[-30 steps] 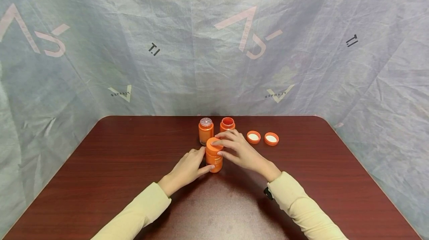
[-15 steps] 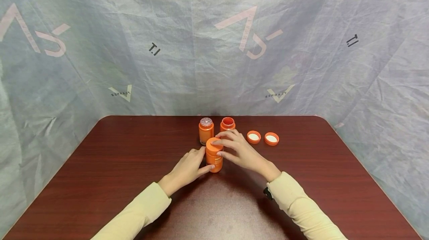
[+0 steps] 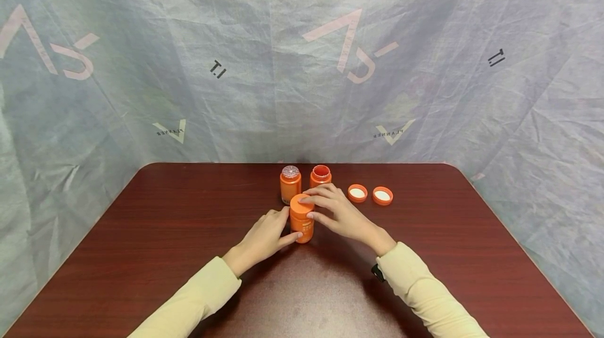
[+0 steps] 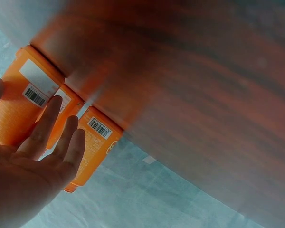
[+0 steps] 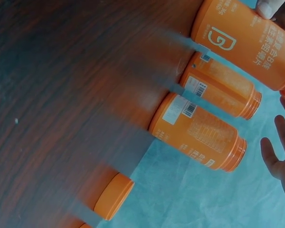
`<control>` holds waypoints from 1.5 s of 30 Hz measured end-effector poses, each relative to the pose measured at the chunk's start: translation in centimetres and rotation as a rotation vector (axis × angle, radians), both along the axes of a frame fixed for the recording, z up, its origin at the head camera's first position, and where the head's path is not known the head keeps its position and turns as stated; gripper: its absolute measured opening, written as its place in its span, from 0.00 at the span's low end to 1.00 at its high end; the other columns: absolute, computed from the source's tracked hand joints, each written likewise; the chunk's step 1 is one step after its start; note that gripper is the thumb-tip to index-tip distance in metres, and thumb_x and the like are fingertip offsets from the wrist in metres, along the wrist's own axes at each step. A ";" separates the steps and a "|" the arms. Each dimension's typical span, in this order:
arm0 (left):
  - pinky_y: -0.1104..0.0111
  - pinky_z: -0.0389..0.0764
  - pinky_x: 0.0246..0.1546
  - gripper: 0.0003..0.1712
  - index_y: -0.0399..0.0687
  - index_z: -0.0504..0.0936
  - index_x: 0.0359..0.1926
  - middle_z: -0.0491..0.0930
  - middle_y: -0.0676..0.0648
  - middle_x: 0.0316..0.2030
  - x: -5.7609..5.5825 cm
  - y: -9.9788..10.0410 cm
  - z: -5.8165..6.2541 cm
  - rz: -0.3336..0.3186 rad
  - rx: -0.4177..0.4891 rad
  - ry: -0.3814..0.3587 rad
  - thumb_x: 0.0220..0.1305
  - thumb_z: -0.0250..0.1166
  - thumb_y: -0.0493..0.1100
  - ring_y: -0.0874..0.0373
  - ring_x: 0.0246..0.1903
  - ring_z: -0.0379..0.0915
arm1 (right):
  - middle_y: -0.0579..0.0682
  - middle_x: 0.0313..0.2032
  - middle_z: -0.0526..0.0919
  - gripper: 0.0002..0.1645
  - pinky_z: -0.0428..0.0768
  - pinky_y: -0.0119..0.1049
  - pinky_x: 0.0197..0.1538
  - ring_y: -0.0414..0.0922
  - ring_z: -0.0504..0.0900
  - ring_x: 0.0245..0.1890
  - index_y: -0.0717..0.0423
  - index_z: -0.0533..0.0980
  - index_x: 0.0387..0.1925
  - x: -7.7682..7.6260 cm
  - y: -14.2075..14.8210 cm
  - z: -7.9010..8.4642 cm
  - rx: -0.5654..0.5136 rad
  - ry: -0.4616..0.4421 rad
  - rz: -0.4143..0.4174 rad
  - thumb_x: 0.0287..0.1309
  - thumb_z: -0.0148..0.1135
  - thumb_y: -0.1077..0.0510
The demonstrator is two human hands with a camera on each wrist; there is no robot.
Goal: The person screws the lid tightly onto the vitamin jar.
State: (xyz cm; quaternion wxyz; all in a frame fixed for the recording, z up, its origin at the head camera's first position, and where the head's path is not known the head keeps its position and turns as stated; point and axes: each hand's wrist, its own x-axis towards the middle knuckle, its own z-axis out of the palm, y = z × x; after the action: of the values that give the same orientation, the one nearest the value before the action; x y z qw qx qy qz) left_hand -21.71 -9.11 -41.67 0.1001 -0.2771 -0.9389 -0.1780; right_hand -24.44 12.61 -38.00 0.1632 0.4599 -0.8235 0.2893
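An orange pill bottle stands upright on the table, its orange lid on top. My left hand holds the bottle's body low, thumb in front and fingers round the far left side. From the right, my right hand grips the lid, its thumb at the near edge and fingers over the top. Just behind stand two lidless orange bottles: the left bottle has a silvery seal over its mouth, and the right bottle shows a reddish open mouth, partly hidden by my right hand.
Two orange lids with white linings lie upturned to the right of the bottles. The dark red wooden table ends at the back against a hanging grey cloth. A dark band shows beneath my right cuff.
My right fingers and thumb shift very slightly at the lid. The left hand, the held bottle, the other bottles and the loose lids keep their places.
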 end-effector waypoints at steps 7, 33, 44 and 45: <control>0.57 0.74 0.43 0.32 0.41 0.67 0.54 0.80 0.46 0.38 0.1 0.0 0.0 -0.003 0.000 0.006 0.58 0.59 0.59 0.51 0.39 0.74 | 0.48 0.53 0.76 0.19 0.63 0.48 0.54 0.46 0.67 0.56 0.47 0.76 0.51 -0.1 0.0 -0.1 -0.010 0.002 -0.001 0.55 0.62 0.55; 0.57 0.74 0.42 0.30 0.42 0.68 0.52 0.80 0.46 0.37 0.0 0.1 0.2 0.000 -0.011 0.018 0.58 0.59 0.59 0.51 0.38 0.75 | 0.48 0.55 0.74 0.21 0.61 0.49 0.57 0.46 0.66 0.58 0.48 0.74 0.53 -0.3 0.1 -0.3 -0.019 -0.099 0.009 0.56 0.60 0.55; 0.57 0.74 0.42 0.31 0.41 0.68 0.52 0.80 0.46 0.37 0.0 0.1 0.1 0.001 -0.014 0.024 0.58 0.59 0.59 0.51 0.37 0.75 | 0.48 0.53 0.76 0.22 0.62 0.48 0.56 0.45 0.67 0.56 0.48 0.74 0.52 -0.3 0.0 -0.3 -0.035 -0.075 0.010 0.55 0.62 0.54; 0.57 0.74 0.42 0.31 0.42 0.68 0.52 0.80 0.46 0.37 0.0 0.1 0.1 0.002 -0.013 0.024 0.58 0.59 0.59 0.51 0.38 0.75 | 0.48 0.53 0.76 0.22 0.62 0.48 0.56 0.45 0.67 0.56 0.48 0.74 0.52 -0.3 0.0 -0.3 -0.038 -0.072 0.011 0.54 0.62 0.55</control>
State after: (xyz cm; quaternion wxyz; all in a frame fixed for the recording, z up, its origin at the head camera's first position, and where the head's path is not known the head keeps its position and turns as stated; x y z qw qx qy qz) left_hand -21.69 -8.98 -41.53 0.1099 -0.2790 -0.9390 -0.1683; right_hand -24.77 12.66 -38.29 0.1404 0.4505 -0.8207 0.3222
